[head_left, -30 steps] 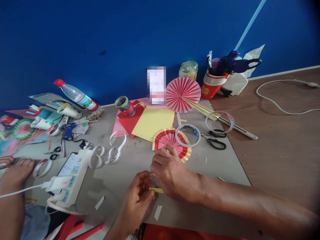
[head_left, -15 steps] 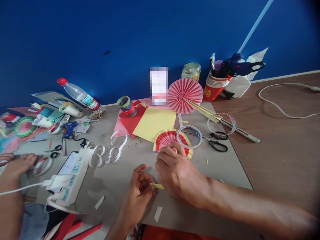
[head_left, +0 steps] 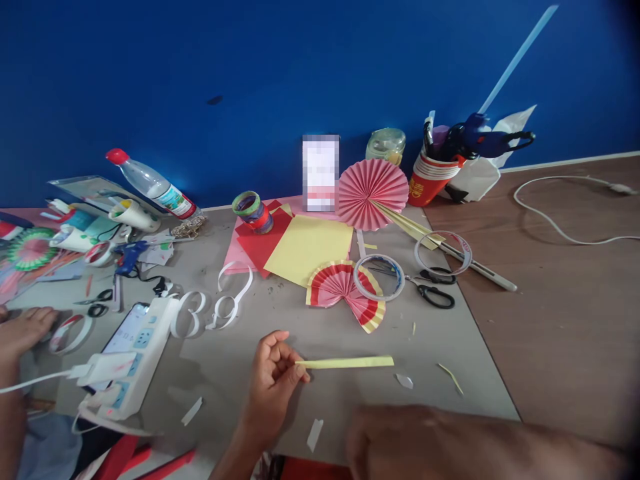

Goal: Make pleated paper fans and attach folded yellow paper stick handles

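Note:
Pinched by one end between the thumb and fingers of my left hand [head_left: 274, 387] is a narrow yellow paper strip [head_left: 350, 363], which stretches out to the right above the grey table. My right hand [head_left: 383, 437] is low at the front edge, smeared by motion; its fingers do not show. Beyond the strip lies a pleated pink, red and yellow paper fan [head_left: 327, 283], partly spread. A tape roll [head_left: 400, 285] overlaps its right side, with black-handled scissors [head_left: 436, 297] beside it. White scraps [head_left: 315, 435] are near my hands.
Yellow sheets [head_left: 313, 247], a round pink fan [head_left: 373, 190] and a phone [head_left: 321, 173] stand or lie at the back. A red cup [head_left: 427, 180] holds tools at right. Leftward are a power strip [head_left: 145, 360], a bottle [head_left: 155, 183] and another person's hand [head_left: 30, 330].
My right hand has left the area by the fan and strip, moving down toward the front edge. The strip and the whole fan now show. My left hand keeps its pinch.

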A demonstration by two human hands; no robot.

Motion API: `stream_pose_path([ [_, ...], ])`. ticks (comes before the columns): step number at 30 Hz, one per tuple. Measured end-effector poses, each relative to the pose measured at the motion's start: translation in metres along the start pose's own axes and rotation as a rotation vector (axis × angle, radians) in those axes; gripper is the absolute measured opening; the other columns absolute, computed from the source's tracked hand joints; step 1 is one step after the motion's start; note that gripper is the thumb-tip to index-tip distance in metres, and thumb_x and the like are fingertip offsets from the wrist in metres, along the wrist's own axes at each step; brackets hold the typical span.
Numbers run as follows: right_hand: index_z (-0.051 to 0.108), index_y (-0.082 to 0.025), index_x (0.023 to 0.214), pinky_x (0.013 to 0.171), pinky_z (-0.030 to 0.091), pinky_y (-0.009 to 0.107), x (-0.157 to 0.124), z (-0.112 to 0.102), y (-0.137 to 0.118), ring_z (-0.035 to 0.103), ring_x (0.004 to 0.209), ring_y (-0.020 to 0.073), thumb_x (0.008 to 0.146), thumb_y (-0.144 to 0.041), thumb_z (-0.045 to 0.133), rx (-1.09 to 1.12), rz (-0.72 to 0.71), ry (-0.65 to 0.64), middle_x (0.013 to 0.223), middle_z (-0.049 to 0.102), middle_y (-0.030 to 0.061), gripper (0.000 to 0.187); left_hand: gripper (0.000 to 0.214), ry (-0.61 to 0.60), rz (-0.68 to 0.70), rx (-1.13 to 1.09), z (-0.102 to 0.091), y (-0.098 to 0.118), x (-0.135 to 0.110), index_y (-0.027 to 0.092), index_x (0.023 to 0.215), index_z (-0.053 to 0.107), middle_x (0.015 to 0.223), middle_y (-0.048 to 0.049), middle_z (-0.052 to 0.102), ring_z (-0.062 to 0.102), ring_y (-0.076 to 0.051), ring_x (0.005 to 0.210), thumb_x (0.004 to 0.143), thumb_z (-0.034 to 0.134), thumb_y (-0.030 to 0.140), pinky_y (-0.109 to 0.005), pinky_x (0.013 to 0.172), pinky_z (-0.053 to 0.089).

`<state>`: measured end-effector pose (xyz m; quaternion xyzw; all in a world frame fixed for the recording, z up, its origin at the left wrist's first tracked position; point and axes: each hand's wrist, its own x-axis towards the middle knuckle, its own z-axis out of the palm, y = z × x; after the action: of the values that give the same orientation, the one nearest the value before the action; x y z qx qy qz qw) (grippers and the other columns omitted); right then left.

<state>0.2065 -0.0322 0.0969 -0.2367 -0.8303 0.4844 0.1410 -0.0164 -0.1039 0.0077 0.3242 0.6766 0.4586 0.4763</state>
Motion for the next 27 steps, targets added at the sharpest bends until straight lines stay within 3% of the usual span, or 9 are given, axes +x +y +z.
stream_pose_path([
  [2, 0.063, -0.024, 0.071, 0.050, 0.044, 0.011, 0.005, 0.016, 0.002, 0.060, 0.062, 0.0064, 0.076, -0.001, 0.061, 0.240, 0.054, -0.177, 0.075, 0.066, -0.0058, 0.024, 0.042, 0.024, -0.011, 0.013, 0.001, 0.000, 0.001, 0.020, 0.107, 0.043, 0.068, 0.0064, 0.057, 0.060, -0.011, 0.058, 0.072, 0.066, 0.028, -0.026, 0.062, 0.049],
  [5, 0.060, -0.020, 0.067, 0.047, 0.038, 0.013, 0.018, 0.041, 0.008, 0.055, 0.060, 0.0061, 0.073, 0.000, 0.061, 0.370, 0.270, -0.257, 0.073, 0.060, -0.0051, 0.021, 0.043, 0.040, -0.029, 0.007, 0.003, 0.001, 0.000, 0.020, 0.106, 0.043, 0.067, 0.0070, 0.057, 0.060, -0.011, 0.058, 0.071, 0.066, 0.026, -0.026, 0.062, 0.048],
  [9, 0.057, -0.017, 0.070, 0.058, 0.039, 0.018, 0.037, 0.058, 0.022, 0.053, 0.067, 0.0084, 0.071, -0.001, 0.057, 0.295, 0.384, -0.063, 0.080, 0.057, -0.0023, 0.017, 0.045, 0.025, -0.062, -0.045, 0.004, 0.003, -0.001, 0.020, 0.107, 0.044, 0.068, 0.0062, 0.059, 0.059, -0.011, 0.059, 0.069, 0.069, 0.026, -0.023, 0.060, 0.047],
  [13, 0.052, -0.017, 0.072, 0.064, 0.042, 0.022, 0.044, 0.061, 0.033, 0.052, 0.068, 0.0105, 0.074, -0.001, 0.053, 0.192, 0.282, 0.101, 0.083, 0.055, 0.0007, 0.016, 0.046, 0.020, -0.038, -0.083, 0.004, 0.003, -0.001, 0.020, 0.106, 0.047, 0.069, 0.0048, 0.060, 0.059, -0.011, 0.061, 0.068, 0.072, 0.026, -0.023, 0.059, 0.047],
  [17, 0.052, -0.018, 0.076, 0.071, 0.046, 0.026, 0.043, 0.060, 0.034, 0.058, 0.077, 0.0138, 0.074, 0.000, 0.048, 0.133, 0.184, 0.148, 0.092, 0.058, 0.0045, 0.019, 0.044, -0.001, -0.016, -0.094, 0.004, 0.005, -0.001, 0.020, 0.105, 0.047, 0.068, 0.0049, 0.060, 0.059, -0.011, 0.059, 0.069, 0.072, 0.024, -0.023, 0.059, 0.047],
  [19, 0.053, -0.018, 0.075, 0.074, 0.047, 0.025, 0.043, 0.061, 0.034, 0.061, 0.093, 0.0174, 0.073, 0.001, 0.047, 0.158, 0.199, 0.159, 0.099, 0.059, 0.0073, 0.020, 0.042, -0.013, -0.002, -0.075, 0.005, 0.006, -0.001, 0.020, 0.105, 0.048, 0.068, 0.0046, 0.060, 0.059, -0.011, 0.059, 0.070, 0.071, 0.024, -0.023, 0.059, 0.047],
  [22, 0.052, -0.019, 0.069, 0.075, 0.047, 0.023, 0.048, 0.063, 0.038, 0.052, 0.118, 0.0212, 0.072, 0.003, 0.047, 0.236, 0.232, 0.163, 0.090, 0.061, 0.0071, 0.022, 0.041, -0.032, 0.004, -0.059, 0.006, 0.008, -0.001, 0.020, 0.105, 0.048, 0.069, 0.0038, 0.061, 0.059, -0.011, 0.060, 0.071, 0.069, 0.025, -0.023, 0.058, 0.048],
  [25, 0.050, -0.018, 0.067, 0.064, 0.046, 0.019, 0.053, 0.066, 0.043, 0.063, 0.092, 0.0161, 0.070, 0.005, 0.046, 0.293, 0.252, 0.164, 0.081, 0.060, 0.0029, 0.024, 0.039, -0.054, -0.002, -0.096, 0.005, 0.009, 0.000, 0.020, 0.104, 0.049, 0.072, 0.0024, 0.063, 0.062, -0.013, 0.064, 0.071, 0.070, 0.027, -0.024, 0.060, 0.050],
  [27, 0.050, -0.018, 0.069, 0.059, 0.044, 0.019, 0.054, 0.066, 0.045, 0.062, 0.068, 0.0107, 0.071, 0.005, 0.046, 0.302, 0.282, 0.159, 0.077, 0.059, -0.0001, 0.023, 0.039, -0.067, -0.002, -0.137, 0.004, 0.010, 0.001, 0.020, 0.102, 0.050, 0.074, 0.0010, 0.064, 0.063, -0.013, 0.068, 0.070, 0.072, 0.028, -0.024, 0.063, 0.050],
])
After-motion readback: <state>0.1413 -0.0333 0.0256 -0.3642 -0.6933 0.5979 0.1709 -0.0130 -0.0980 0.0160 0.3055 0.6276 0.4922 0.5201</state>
